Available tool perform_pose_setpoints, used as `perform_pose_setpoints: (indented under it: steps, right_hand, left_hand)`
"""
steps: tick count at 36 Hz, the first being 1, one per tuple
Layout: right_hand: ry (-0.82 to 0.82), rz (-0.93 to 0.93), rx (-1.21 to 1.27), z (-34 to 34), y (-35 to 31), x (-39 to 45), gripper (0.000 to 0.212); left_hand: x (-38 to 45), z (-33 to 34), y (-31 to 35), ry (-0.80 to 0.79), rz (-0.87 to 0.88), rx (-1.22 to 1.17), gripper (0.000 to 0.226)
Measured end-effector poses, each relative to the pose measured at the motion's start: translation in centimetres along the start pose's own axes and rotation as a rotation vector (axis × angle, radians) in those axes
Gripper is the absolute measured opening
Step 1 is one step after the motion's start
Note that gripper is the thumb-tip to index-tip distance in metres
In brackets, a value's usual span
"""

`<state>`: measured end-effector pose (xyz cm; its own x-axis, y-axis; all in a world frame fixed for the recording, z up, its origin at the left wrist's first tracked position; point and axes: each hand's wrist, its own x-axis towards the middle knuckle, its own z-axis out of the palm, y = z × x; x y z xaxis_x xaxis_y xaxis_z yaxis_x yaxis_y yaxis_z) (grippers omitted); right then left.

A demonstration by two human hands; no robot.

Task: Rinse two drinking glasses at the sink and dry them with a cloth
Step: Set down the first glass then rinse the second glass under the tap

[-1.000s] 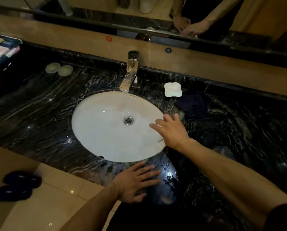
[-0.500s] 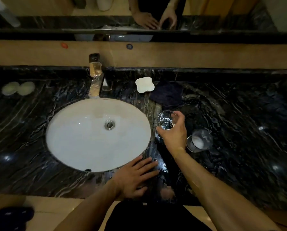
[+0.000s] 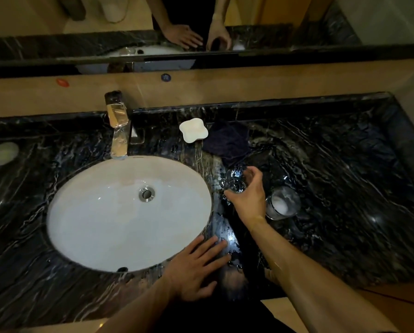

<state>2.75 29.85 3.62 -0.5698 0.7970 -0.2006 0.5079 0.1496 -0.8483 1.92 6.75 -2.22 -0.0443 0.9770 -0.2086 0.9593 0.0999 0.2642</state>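
My right hand (image 3: 248,200) grips a clear drinking glass (image 3: 236,180) just right of the white oval sink (image 3: 100,224), holding it near the counter. A second glass (image 3: 282,203) stands upright on the black marble counter, right beside that hand, with something white inside. A dark blue cloth (image 3: 227,141) lies crumpled behind the glasses near the back wall. My left hand (image 3: 198,265) rests flat on the wet counter at the sink's front right rim, fingers spread, holding nothing. The chrome faucet (image 3: 118,131) stands behind the sink; no water runs.
A white soap dish (image 3: 193,129) sits between faucet and cloth. Two pale round objects (image 3: 1,152) lie at the far left. A mirror above the tan backsplash reflects both hands. Black marble counter (image 3: 345,188) stretches to the right.
My right hand left the sink's rim, took hold of the glass and keeps gripping it. The camera swung right, bringing the second glass into view. My left hand stayed put.
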Motion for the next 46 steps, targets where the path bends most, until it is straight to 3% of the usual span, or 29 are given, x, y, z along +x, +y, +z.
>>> perform_pose_setpoints:
  steps: [4, 7, 10, 13, 14, 16, 18, 20, 22, 27, 36, 43, 46]
  right_hand:
    - [-0.091, -0.008, -0.008, -0.9, -0.6, -2.0, 0.118]
    - [-0.142, -0.004, 0.005, -1.7, 0.3, -4.9, 0.122]
    - [-0.137, -0.011, -0.056, -3.3, 2.7, -8.3, 0.091]
    - [0.042, -0.029, -0.116, -5.3, 5.5, -10.6, 0.034]
    - [0.107, 0.009, -0.108, -6.1, 6.2, -10.8, 0.031]
    - [0.178, 0.11, -0.063, -7.5, 7.2, -10.1, 0.044]
    - [0.163, 0.178, -0.01, -8.9, 7.5, -8.7, 0.073]
    - [0.087, 0.162, 0.013, -10.0, 7.3, -7.0, 0.11]
    - [0.014, 0.089, -0.002, -10.6, 7.2, -5.3, 0.126]
    - [-0.123, 0.022, 0.135, -10.9, 6.9, -2.5, 0.117]
    - [-0.013, 0.06, 0.155, -9.2, 6.6, -2.1, 0.087]
    - [-0.099, 0.051, 0.174, -7.1, 4.9, -6.6, 0.082]
    - [-0.181, 0.045, 0.141, -5.1, 3.2, -8.5, 0.081]
  left_hand:
    - [0.1, -0.1, -0.1, -0.008, -0.001, -0.01, 0.078]
    - [0.1, 0.0, -0.1, -0.006, 0.004, -0.027, 0.078]
    - [0.2, 0.1, 0.0, 0.015, 0.008, -0.029, 0.077]
    - [0.3, -0.1, 0.0, 0.029, 0.017, -0.02, 0.078]
    - [0.3, -0.2, 0.0, 0.035, 0.019, -0.014, 0.079]
    - [0.2, -0.3, 0.1, 0.043, 0.023, -0.002, 0.078]
    - [0.2, -0.4, 0.2, 0.042, 0.023, 0.01, 0.078]
    - [0.2, -0.3, 0.2, 0.041, 0.021, 0.023, 0.079]
    - [0.3, -0.4, 0.3, 0.032, 0.016, 0.034, 0.079]
    - [0.1, -0.5, 0.5, 0.02, -0.004, 0.034, 0.079]
    - [0.0, -0.7, 0.4, 0.018, 0.009, 0.042, 0.074]
    - [0.1, -2.4, -0.7, -0.031, 0.053, -0.038, 0.07]
    - [-1.1, -5.2, -2.8, 0.09, 0.02, -0.176, 0.058]
